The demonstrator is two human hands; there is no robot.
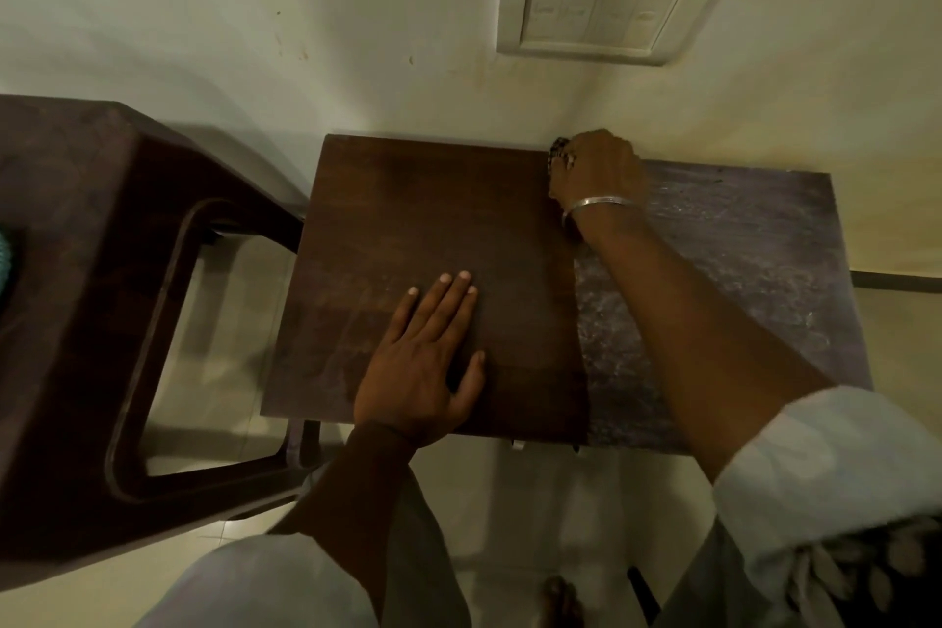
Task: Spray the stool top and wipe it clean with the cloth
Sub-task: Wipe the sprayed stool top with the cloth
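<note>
Dim, yellowish indoor light, soft overall focus, wide-angle bending at the edges, faint shadows.

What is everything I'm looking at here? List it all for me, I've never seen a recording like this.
stool top: one, dark brown on the left, dusty grey-purple on the right, centre, against the wall
cloth: one, dark and patterned, mostly hidden under the right hand at the far edge
second stool: one, dark brown, left of the stool top
switch plate: one, cream, on the wall above
teal thing: one, at the left edge, too cut off to identify
bracelet: one, silver, on the right wrist
left hand: one, flat on the stool top near its front edge
right hand: one, grips the cloth
</note>
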